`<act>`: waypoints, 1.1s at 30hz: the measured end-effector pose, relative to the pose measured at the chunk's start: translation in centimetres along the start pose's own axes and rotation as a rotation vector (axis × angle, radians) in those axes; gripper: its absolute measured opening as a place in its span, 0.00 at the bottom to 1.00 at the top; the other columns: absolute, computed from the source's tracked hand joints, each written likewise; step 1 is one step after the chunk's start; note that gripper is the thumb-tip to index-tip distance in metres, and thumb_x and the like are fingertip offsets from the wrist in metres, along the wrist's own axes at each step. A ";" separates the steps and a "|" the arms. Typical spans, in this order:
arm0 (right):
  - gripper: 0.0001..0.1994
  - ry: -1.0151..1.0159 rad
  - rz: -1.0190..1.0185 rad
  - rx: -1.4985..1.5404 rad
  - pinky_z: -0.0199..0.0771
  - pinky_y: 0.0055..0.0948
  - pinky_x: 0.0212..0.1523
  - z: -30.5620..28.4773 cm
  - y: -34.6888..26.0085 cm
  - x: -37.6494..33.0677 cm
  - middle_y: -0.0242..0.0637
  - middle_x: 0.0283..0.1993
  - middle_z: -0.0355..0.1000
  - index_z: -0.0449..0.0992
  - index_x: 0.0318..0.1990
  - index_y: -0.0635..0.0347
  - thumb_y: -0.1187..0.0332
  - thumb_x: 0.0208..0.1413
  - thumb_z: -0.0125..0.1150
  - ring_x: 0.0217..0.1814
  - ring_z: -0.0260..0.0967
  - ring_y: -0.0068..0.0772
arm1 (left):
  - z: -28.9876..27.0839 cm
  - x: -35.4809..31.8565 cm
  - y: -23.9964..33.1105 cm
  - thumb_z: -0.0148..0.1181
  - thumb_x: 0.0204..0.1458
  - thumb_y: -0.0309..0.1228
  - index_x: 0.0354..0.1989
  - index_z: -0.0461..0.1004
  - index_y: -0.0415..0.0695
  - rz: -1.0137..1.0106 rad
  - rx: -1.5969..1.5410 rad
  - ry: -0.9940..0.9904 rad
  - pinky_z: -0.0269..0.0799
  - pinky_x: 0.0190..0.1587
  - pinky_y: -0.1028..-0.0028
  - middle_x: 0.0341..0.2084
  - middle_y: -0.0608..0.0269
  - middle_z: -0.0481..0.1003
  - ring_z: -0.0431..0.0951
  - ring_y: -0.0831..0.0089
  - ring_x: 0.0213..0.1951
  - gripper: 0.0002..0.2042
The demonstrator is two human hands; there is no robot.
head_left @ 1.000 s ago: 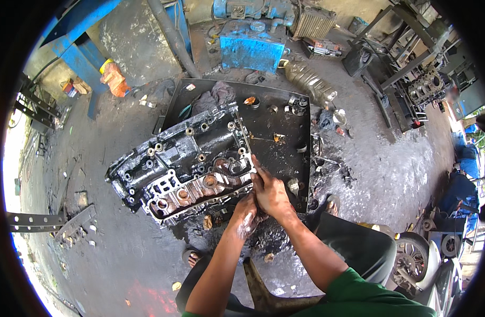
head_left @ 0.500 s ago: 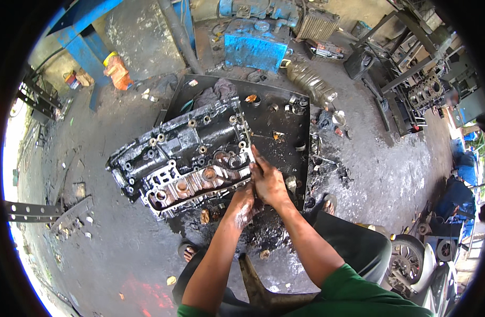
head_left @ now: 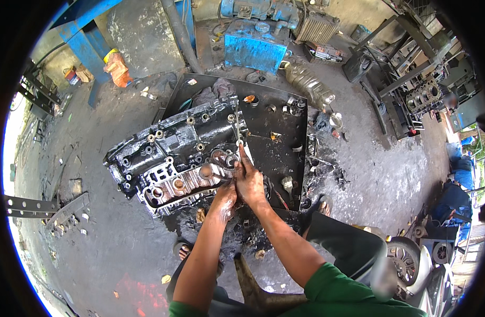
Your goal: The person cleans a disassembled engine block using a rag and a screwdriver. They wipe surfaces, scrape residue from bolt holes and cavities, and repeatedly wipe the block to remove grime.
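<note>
A large, oily engine cylinder head [head_left: 173, 134] lies tilted in front of me, black on its far side and rusty brown and white around the ports of its near side. At its right end my right hand [head_left: 251, 186] is closed, with the index finger stretched along what looks like a thin metal rod [head_left: 237, 119] reaching away over the casting. My left hand [head_left: 225, 199] is closed close against the right one, at the near right edge of the head. What its fingers grip is hidden. Both hands are stained with grease.
Under the head is a black metal tray [head_left: 266, 119] holding loose small parts and a dark rag [head_left: 213, 92]. A blue tank [head_left: 255, 50] stands beyond it. Greasy debris lies beside the tray, and an engine block [head_left: 425, 98] sits at far right. A motorcycle wheel [head_left: 403, 261] is near right.
Both hands have shifted left and slightly nearer the head's ports, still together. The cylinder head and tray look much the same; the whole view has moved slightly.
</note>
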State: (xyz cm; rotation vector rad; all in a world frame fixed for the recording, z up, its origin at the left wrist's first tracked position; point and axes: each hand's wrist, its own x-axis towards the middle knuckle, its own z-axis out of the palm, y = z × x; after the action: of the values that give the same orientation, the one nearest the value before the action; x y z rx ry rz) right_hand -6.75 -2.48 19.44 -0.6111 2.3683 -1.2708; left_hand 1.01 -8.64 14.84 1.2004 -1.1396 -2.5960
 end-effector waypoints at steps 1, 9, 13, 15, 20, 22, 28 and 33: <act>0.25 -0.007 0.004 -0.056 0.69 0.42 0.56 -0.4 -0.1 0.2 0.52 0.56 0.70 0.56 0.69 0.36 0.59 0.65 0.48 0.58 0.67 0.55 | 0.2 0.1 -0.8 0.50 0.63 0.42 0.48 0.72 0.37 -0.023 -0.274 -0.017 0.70 0.25 0.74 0.27 0.64 0.74 0.72 0.76 0.25 0.19; 0.23 -0.131 -0.013 -0.295 0.67 0.43 0.60 -6.5 -1.1 0.7 0.49 0.61 0.66 0.59 0.67 0.36 0.60 0.64 0.49 0.61 0.64 0.55 | 3.7 -0.9 -0.9 0.52 0.61 0.34 0.50 0.71 0.42 -0.121 -0.242 -0.288 0.76 0.31 0.73 0.36 0.64 0.76 0.78 0.74 0.34 0.13; 0.24 -0.116 -0.097 -0.282 0.67 0.43 0.60 -6.0 0.8 1.3 0.48 0.61 0.66 0.60 0.67 0.37 0.61 0.63 0.51 0.61 0.64 0.54 | 5.3 -0.8 -1.4 0.54 0.61 0.42 0.47 0.73 0.48 -0.117 -0.267 -0.173 0.71 0.28 0.74 0.34 0.69 0.75 0.75 0.79 0.31 0.13; 0.25 -0.064 -0.246 -0.236 0.67 0.46 0.58 -5.8 2.0 1.8 0.52 0.57 0.68 0.57 0.68 0.34 0.60 0.63 0.49 0.57 0.66 0.59 | 5.8 0.0 -2.2 0.54 0.61 0.43 0.46 0.72 0.49 -0.141 -0.338 -0.167 0.71 0.28 0.75 0.31 0.70 0.73 0.73 0.79 0.29 0.13; 0.25 -0.188 -0.095 -0.234 0.69 0.46 0.56 -6.9 3.4 2.8 0.51 0.58 0.67 0.58 0.67 0.33 0.60 0.63 0.50 0.56 0.65 0.60 | 6.7 2.0 -3.1 0.50 0.62 0.48 0.43 0.71 0.49 -0.186 -0.308 -0.172 0.72 0.29 0.74 0.28 0.71 0.71 0.72 0.78 0.27 0.15; 0.24 -0.177 -0.142 -0.254 0.68 0.47 0.57 -7.7 2.9 2.8 0.51 0.58 0.67 0.58 0.67 0.32 0.59 0.63 0.50 0.57 0.65 0.59 | 7.2 1.8 -3.0 0.49 0.63 0.47 0.45 0.70 0.48 -0.220 -0.257 -0.176 0.72 0.29 0.76 0.28 0.70 0.71 0.72 0.78 0.28 0.15; 0.24 -0.158 -0.290 -0.357 0.71 0.47 0.50 -10.0 0.5 2.7 0.58 0.47 0.72 0.60 0.67 0.36 0.62 0.63 0.52 0.53 0.67 0.60 | 8.0 -0.2 -1.5 0.48 0.64 0.34 0.52 0.67 0.44 -0.229 -0.359 -0.302 0.76 0.34 0.72 0.33 0.67 0.73 0.76 0.74 0.33 0.12; 0.23 -0.174 -0.201 -0.406 0.71 0.45 0.52 -9.4 0.5 2.6 0.56 0.49 0.72 0.62 0.66 0.37 0.63 0.63 0.52 0.53 0.68 0.59 | 8.2 0.1 -1.6 0.48 0.64 0.35 0.51 0.69 0.45 -0.193 -0.296 -0.251 0.76 0.32 0.72 0.34 0.66 0.74 0.76 0.75 0.32 0.12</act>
State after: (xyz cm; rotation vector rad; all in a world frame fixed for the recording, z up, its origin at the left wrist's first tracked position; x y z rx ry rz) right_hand -13.90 2.71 23.58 -1.0590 2.4760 -0.7676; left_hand -4.20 -2.61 17.20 0.9876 -0.6575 -2.9932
